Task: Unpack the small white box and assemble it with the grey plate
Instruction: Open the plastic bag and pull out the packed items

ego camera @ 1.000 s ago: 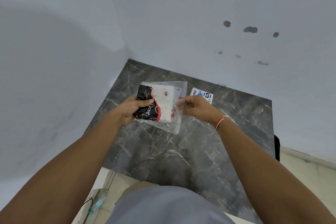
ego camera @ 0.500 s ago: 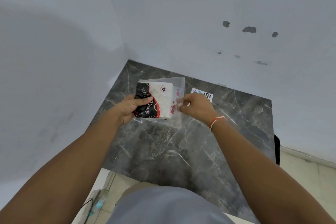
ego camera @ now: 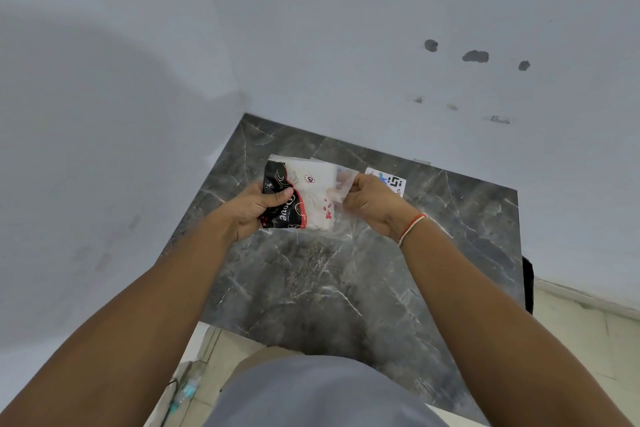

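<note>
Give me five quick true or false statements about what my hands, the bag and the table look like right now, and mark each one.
1. The left hand holds the dark printed end of the box. True.
2. The right hand rests flat on the table, touching nothing. False: it pinches the edge of the clear bag.
3. The box is fully out of the bag. False: the clear plastic still covers it.
4. A small white card with a printed code lies on the table just beyond the right hand. True.
5. A wristband is on the left wrist. False: it is on the right wrist.
</note>
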